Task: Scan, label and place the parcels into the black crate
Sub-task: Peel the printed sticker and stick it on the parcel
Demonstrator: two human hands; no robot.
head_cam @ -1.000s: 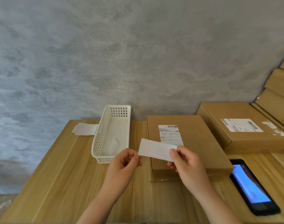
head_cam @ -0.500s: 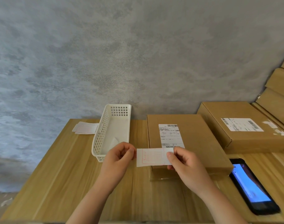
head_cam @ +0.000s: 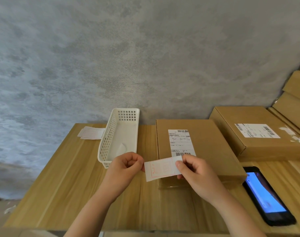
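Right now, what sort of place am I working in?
Probably a small parcel-packing station: labelled cardboard parcels on a wooden table, a scanner phone and more boxes stacked on the right.

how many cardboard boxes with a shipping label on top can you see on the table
2. One labelled box lies in the middle, just beyond the hands; the other labelled box sits to its right. More boxes are stacked at the far right edge, cut off, so their labels may be hidden.

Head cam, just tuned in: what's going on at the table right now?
A person holds a small red-printed label with both hands, the left hand pinching its left edge and the right hand its right end, where a layer seems to be peeling. It hangs over the near edge of the closest parcel. A second parcel and a lit phone sit to the right. No black crate is visible.
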